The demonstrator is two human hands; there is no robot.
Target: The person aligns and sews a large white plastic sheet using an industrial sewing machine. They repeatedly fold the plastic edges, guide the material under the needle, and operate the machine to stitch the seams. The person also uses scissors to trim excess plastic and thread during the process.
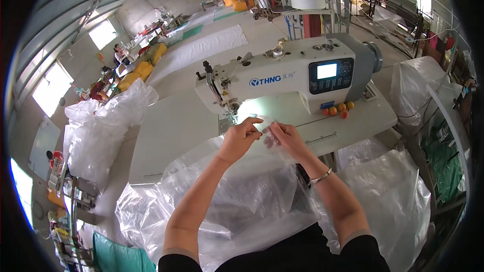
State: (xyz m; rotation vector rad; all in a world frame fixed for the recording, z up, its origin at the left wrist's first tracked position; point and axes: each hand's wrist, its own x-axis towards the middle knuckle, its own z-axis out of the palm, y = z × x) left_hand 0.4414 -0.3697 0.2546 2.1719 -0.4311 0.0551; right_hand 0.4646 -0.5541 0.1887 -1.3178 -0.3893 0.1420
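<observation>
The big clear plastic sheet [252, 206] lies just below both hands and hangs down between the arms, and it looks light, soft, slippery and easy to crumple, so the edge up by the fingers seems the best spot to pinch. The right hand [286, 138] leans in toward the other one and seems to hold a bit of the sheet, while the left hand [241, 138] curls its thumb and pointing finger, but I can't tell if it grips any. Just past both hands is the white sewing machine [272, 83].
</observation>
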